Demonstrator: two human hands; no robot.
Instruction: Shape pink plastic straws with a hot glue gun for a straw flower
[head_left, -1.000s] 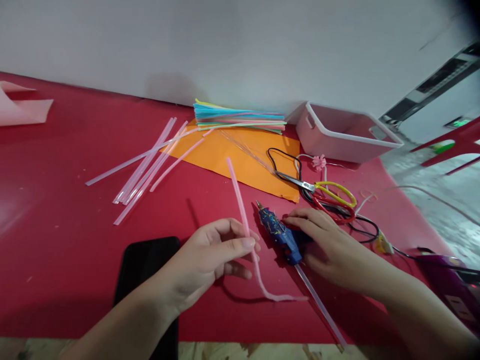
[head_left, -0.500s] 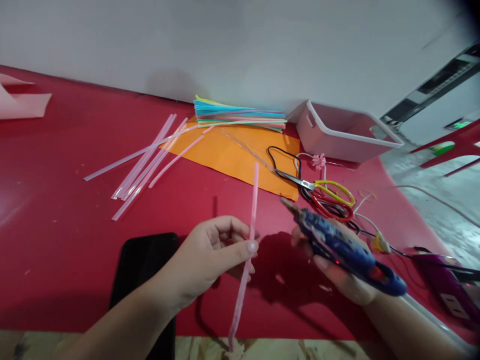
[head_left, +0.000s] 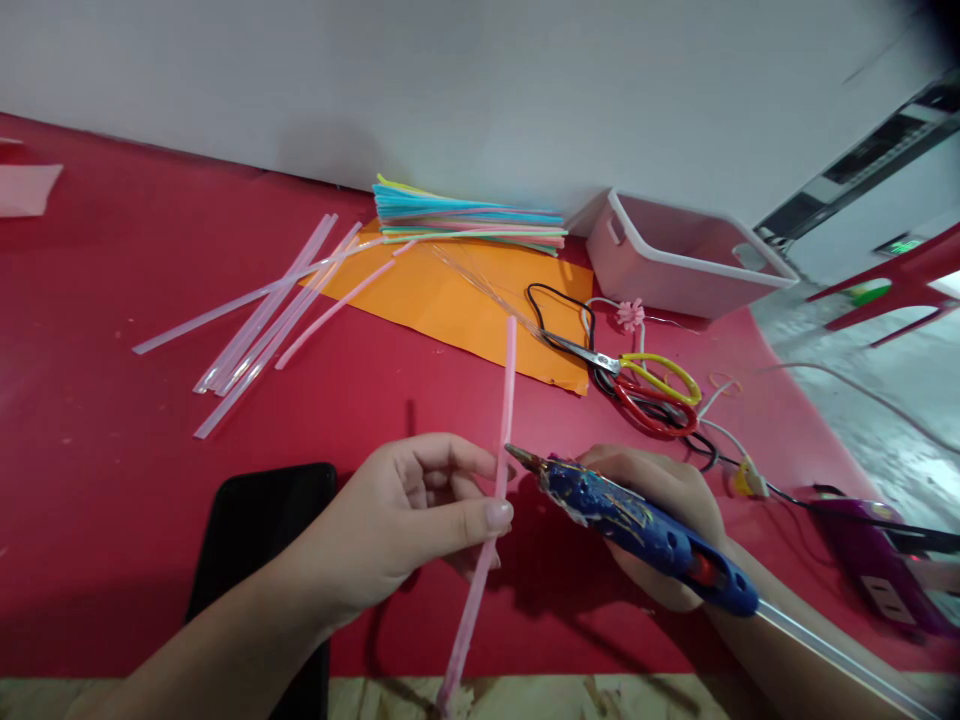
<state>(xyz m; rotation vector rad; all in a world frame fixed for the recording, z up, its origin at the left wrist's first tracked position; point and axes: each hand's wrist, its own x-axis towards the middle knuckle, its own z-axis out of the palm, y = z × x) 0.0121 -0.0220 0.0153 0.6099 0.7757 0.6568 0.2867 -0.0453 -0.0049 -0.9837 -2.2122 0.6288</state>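
Between thumb and fingers my left hand [head_left: 439, 510] pinches a long pink strip [head_left: 472, 610], which stands up above the fingers and runs down toward the table's front edge. A blue glue gun [head_left: 630, 515] is in my right hand [head_left: 660, 490], fingers wrapped round it. Its metal tip touches or nearly touches the strip just above my left thumb. A clear glue stick [head_left: 832, 655] sticks out of the gun's rear end. Below my left wrist lies a black phone [head_left: 262, 530], partly covered by the forearm.
Pink translucent strips [head_left: 262, 310] lie at the left on the red table [head_left: 97, 480]. Behind are an orange sheet [head_left: 450, 300], coloured pipe cleaners [head_left: 465, 215] and a pink bin [head_left: 675, 270]. Scissors [head_left: 630, 370], cords, a pink flower [head_left: 631, 315] and a purple power strip [head_left: 877, 560] are at the right.
The glue gun in my right hand has moved left and down, bringing its tip to the strip. My left hand keeps its hold. The view has shifted slightly.
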